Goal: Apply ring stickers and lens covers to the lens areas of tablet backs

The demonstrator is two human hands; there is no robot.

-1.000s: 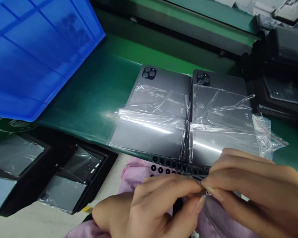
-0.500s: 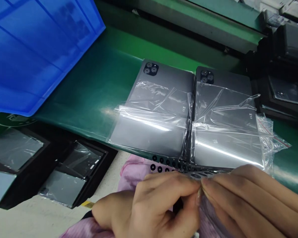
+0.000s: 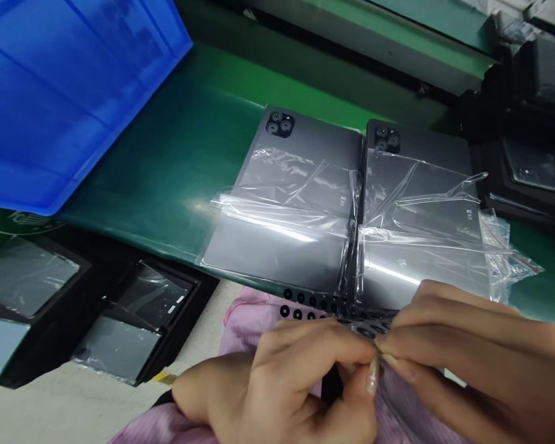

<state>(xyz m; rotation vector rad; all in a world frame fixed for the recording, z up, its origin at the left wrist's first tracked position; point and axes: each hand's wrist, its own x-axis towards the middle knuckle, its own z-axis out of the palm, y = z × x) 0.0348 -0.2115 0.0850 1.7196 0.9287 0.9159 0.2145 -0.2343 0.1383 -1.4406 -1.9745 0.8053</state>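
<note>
My left hand [image 3: 296,379] and my right hand [image 3: 467,357] meet fingertip to fingertip at the bottom of the view, pinching at a clear sheet of small black round stickers [image 3: 314,307] that lies over my lap. What sits between the fingertips is too small to make out. Just beyond the hands, two grey tablet back covers lie side by side on the green belt [image 3: 176,154], the left cover [image 3: 287,209] and the right cover [image 3: 416,203], each with a black camera block at its far corner and loose clear film over its near half.
A blue plastic crate [image 3: 60,92] overhangs the belt at the left. Black trays with grey covers [image 3: 134,320] sit below the belt on the left. Dark stacked trays [image 3: 527,142] stand at the right. A small clear zip bag [image 3: 509,253] lies beside the right cover.
The hands stay pinched together over the sticker sheet; my right hand's fingers have shifted slightly up and back. The view has drifted a little.
</note>
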